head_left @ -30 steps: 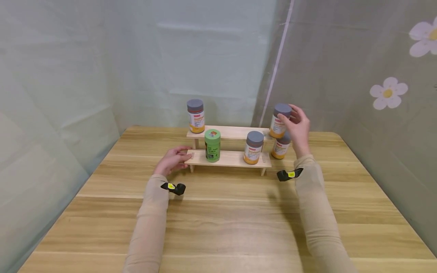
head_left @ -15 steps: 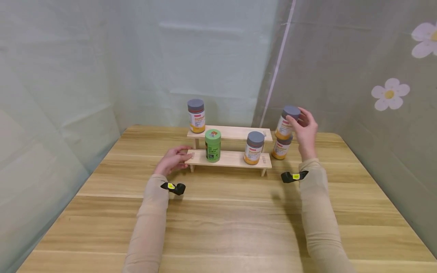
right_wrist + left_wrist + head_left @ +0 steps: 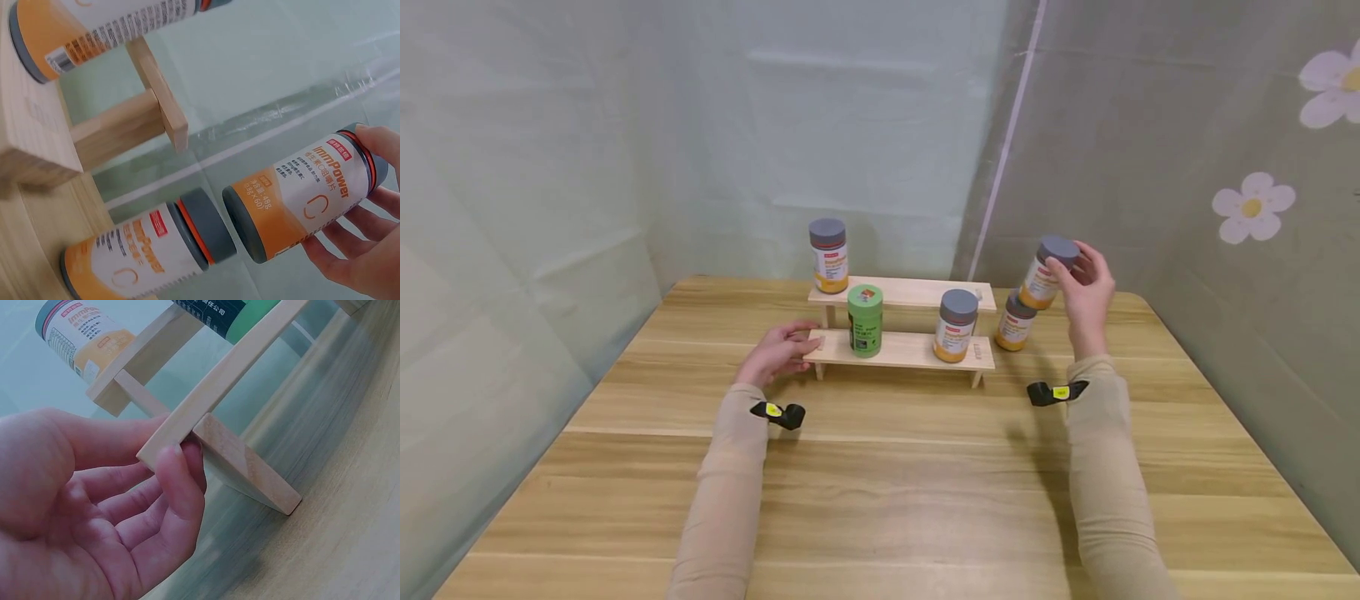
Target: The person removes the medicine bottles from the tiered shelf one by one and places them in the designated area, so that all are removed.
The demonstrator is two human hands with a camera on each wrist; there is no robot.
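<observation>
Wooden stand (image 3: 36,125) partly beyond the right wrist view's left edge

Left hand (image 3: 103,515) round wooden shelf (image 3: 222,381)

"ImmPower" and "48g" on held jar (image 3: 303,197)

Softly, evenly lit in the head view, with pale glare on the tabletop (image 3: 917,508) at lower centre and diffuse shadow beside the right sleeve (image 3: 1112,483). Dimmer and cooler in both wrist views, yet sharp enough at right wrist to read the bottle label (image 3: 319,181).
</observation>
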